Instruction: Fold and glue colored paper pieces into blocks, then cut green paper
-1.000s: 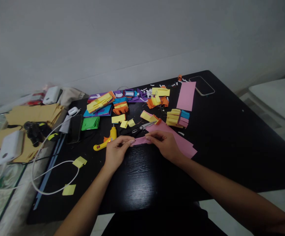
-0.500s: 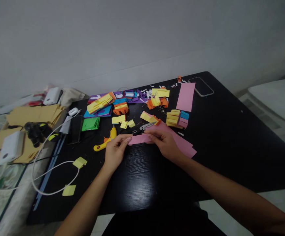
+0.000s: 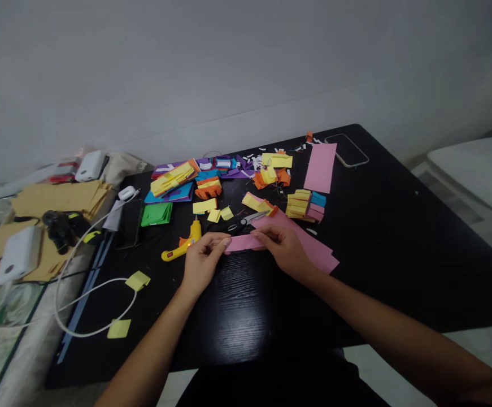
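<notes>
Pink strip — left hand, right hand holding, glue-gun label unreadable

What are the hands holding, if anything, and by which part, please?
A pink paper strip: the left hand pinches its left end, and the right hand its right end.

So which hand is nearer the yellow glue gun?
Left: the left hand is beside the glue gun; the right hand is farther off, across the pink strip.
</notes>
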Demonstrator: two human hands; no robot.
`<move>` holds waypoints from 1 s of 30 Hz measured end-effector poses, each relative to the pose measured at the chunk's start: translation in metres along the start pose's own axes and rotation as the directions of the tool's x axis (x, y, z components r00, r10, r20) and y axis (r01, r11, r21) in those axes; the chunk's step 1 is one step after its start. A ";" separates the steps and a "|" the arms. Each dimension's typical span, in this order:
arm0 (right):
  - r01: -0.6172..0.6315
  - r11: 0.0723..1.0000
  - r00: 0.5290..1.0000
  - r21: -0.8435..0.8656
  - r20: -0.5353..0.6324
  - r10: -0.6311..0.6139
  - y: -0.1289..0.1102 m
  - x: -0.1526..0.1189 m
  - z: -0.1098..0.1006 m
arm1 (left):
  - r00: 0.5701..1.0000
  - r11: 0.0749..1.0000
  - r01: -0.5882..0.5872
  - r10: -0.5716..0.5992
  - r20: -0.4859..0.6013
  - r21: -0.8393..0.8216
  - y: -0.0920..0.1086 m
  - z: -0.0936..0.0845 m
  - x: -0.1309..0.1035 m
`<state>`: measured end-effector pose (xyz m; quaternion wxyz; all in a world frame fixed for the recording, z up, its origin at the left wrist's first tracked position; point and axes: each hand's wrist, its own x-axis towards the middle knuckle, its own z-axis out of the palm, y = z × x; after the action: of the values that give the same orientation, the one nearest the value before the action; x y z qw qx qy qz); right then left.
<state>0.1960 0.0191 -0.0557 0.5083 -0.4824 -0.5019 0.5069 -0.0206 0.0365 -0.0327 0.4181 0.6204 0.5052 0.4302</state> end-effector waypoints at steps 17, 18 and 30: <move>-0.010 1.000 0.995 0.008 0.097 0.009 -0.003 -0.005 0.004 | 0.975 0.974 -0.127 0.088 0.202 0.186 0.003 -0.001 -0.003; -0.012 1.000 0.993 0.009 0.114 0.011 -0.004 -0.006 0.005 | 0.971 0.973 -0.138 0.097 0.217 0.187 0.003 0.000 -0.003; 0.031 0.990 0.996 -0.139 0.091 -0.018 -0.009 -0.009 0.008 | 0.967 0.984 -0.118 0.083 0.240 0.136 -0.001 0.002 -0.004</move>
<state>0.1886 0.0098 -0.0466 0.4563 -0.4876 -0.5645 0.4851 -0.0199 0.0328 -0.0347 0.4045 0.7210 0.4513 0.3360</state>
